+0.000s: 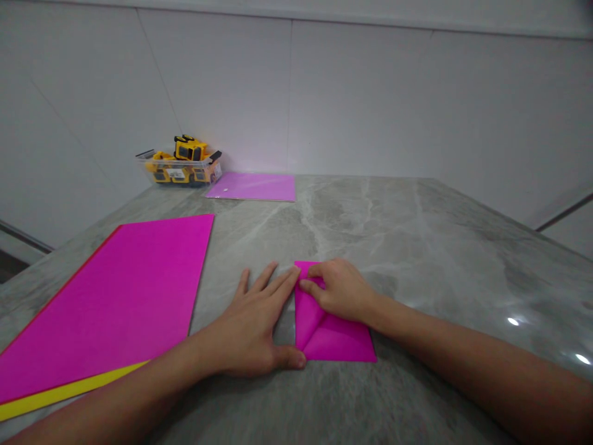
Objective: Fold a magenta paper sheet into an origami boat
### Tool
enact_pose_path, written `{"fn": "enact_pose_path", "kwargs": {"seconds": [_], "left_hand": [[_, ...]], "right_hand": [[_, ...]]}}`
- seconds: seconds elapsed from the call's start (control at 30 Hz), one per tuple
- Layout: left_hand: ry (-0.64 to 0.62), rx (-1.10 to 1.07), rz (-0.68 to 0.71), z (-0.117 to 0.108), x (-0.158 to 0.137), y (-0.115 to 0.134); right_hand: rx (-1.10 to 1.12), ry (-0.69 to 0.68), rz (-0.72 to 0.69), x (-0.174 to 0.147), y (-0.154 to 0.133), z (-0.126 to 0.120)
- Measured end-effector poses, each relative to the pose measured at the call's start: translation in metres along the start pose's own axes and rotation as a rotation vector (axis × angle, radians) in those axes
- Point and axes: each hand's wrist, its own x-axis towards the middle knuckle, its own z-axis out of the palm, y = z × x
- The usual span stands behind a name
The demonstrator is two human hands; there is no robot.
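Note:
A folded sheet of bright pink paper (pixel 340 343) lies on the table, with a diagonal crease running up from its lower left corner. My left hand (pixel 254 327) is spread flat at its left side, index fingertip at the upper left corner and thumb at the lower left corner. From the right, my right hand (pixel 343 287) reaches over the paper with thumb and index finger closed on a flap near the top left. Part of the flap is hidden under the fingers.
A stack of large pink sheets (pixel 125 296) lies at left, a yellow sheet (pixel 74 390) showing beneath. Farther back are a lilac pack of paper (pixel 254 186) and a clear plastic box (pixel 183 172) of yellow toy trucks (pixel 189 148), near the white wall (pixel 361 99).

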Motion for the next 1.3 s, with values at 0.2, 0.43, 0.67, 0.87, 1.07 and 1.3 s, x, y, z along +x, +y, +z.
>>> {"fn": "enact_pose_path", "kwargs": {"seconds": [0.2, 0.43, 0.67, 0.87, 1.07, 1.3], "left_hand": [[-0.017, -0.021, 0.001, -0.006, 0.001, -0.002], [0.061, 0.007, 0.009, -0.001, 0.004, -0.005], [0.036, 0.038, 0.011, -0.001, 0.005, -0.004], [0.032, 0.019, 0.025, -0.003, 0.004, -0.007], [0.037, 0.058, 0.073, -0.004, 0.005, -0.007], [0.079, 0.094, 0.066, 0.009, 0.007, 0.008]], "right_hand": [[0.022, -0.004, -0.032, 0.000, 0.002, 0.002], [0.021, -0.005, -0.035, -0.002, 0.003, 0.002], [0.052, 0.044, -0.055, -0.003, 0.005, 0.008], [0.045, 0.043, -0.050, -0.004, 0.005, 0.008], [0.021, 0.009, -0.183, 0.001, 0.012, 0.005], [0.100, 0.001, -0.304, 0.005, 0.018, 0.003]]}}
